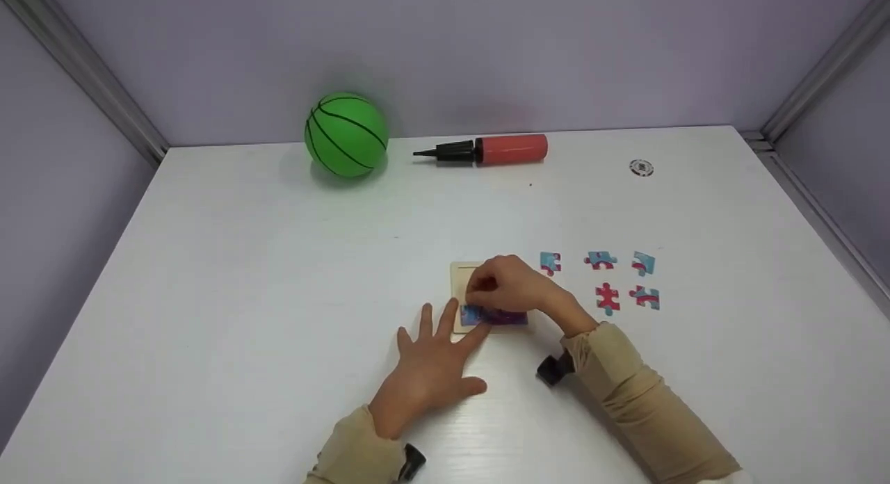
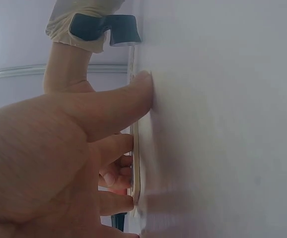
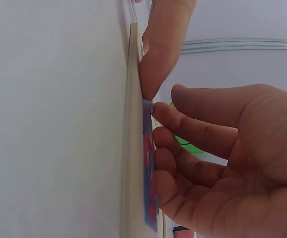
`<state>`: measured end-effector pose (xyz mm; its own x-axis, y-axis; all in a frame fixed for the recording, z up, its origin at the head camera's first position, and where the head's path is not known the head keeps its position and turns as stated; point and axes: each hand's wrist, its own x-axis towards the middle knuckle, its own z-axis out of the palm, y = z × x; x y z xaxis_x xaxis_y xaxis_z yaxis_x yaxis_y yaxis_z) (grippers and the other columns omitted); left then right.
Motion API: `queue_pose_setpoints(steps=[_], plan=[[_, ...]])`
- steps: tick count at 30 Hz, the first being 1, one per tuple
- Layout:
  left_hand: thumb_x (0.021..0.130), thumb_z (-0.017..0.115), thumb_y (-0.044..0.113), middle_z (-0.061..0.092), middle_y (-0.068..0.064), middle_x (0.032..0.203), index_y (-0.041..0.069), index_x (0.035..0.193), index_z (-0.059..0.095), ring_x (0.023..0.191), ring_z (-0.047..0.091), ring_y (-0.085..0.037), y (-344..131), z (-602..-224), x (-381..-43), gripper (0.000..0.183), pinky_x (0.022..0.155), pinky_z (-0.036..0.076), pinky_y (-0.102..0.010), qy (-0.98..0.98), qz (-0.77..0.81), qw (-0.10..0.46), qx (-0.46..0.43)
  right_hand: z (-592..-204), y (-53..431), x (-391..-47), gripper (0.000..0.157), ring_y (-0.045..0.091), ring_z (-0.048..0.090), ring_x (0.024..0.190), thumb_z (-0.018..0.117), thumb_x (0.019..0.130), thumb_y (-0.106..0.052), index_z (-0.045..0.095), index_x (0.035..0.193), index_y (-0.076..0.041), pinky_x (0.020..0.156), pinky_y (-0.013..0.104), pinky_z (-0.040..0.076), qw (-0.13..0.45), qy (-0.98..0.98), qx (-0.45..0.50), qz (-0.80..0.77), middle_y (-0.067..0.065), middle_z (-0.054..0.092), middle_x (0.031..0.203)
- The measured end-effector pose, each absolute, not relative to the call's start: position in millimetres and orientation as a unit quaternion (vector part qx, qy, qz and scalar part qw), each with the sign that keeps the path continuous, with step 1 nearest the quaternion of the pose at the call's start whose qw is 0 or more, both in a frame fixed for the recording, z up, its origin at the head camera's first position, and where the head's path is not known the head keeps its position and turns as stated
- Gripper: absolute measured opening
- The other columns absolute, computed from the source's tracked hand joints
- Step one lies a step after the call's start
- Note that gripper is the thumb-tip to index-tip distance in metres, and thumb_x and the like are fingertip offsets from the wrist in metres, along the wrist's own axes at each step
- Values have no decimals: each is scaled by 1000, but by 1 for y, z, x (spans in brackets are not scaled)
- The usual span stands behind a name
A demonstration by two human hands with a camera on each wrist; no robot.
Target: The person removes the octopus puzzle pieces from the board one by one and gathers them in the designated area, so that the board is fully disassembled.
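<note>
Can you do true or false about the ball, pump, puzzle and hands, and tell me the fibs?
1. The green ball is left of the red-and-black pump. True.
2. The pump stands upright. False: it lies on its side.
3. Five loose puzzle pieces lie right of the puzzle board. True.
4. The left hand and right hand are both at the board. True.
5. The left hand makes a fist. False: its fingers are spread.
6. The board is bare. False: blue and purple pieces lie on it.
</note>
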<state>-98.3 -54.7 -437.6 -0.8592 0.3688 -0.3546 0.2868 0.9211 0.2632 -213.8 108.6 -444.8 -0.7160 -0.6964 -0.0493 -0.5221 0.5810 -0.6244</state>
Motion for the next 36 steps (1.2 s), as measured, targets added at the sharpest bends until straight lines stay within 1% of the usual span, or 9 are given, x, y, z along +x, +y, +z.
queue_pose_setpoints(steps=[6,14,17,22,27,31,36], plan=[[87,62,55,6,-12,160,36,151,29,142,7,-46,-55,-438,-100,74,99,22,-71,959,98,202,171,-443,108,-213,12,14,54,77,68,88,-15,73,89,-5,77,34,47,140,877,-347,-300,1,68,82],[86,63,55,7,-13,160,35,150,31,142,7,-47,-55,-437,-101,75,99,23,-71,959,103,200,173,-441,110,-212,5,10,53,70,71,85,-12,68,84,-8,69,29,46,143,866,-344,-334,-2,62,76],[85,63,55,8,-12,160,35,150,33,142,7,-47,-55,-437,-101,74,99,23,-71,959,104,198,174,-440,110,-211,6,10,55,70,72,84,-10,66,84,-8,69,28,47,147,861,-344,-344,-1,63,77],[86,63,55,7,-13,160,36,150,33,142,7,-47,-55,-436,-101,73,99,23,-72,958,103,202,177,-439,109,-211,6,9,57,68,71,84,-7,65,84,-7,67,28,48,163,851,-339,-367,0,65,76],[86,65,52,8,-15,160,35,150,33,141,7,-48,-56,-434,-99,73,98,22,-73,957,118,197,178,-436,113,-213,6,11,56,65,69,85,-6,63,87,-5,63,27,48,183,829,-312,-427,0,63,75],[86,65,51,9,-15,159,35,150,33,141,7,-49,-57,-434,-99,73,98,22,-73,957,125,192,177,-433,118,-213,8,15,59,69,68,86,-6,62,90,-2,65,29,52,202,805,-274,-485,4,63,79],[86,65,51,9,-14,160,35,149,34,142,7,-48,-58,-437,-100,72,99,21,-72,956,130,198,172,-433,125,-211,13,21,65,72,68,88,-5,60,94,2,68,37,57,230,781,-232,-533,11,63,84]])
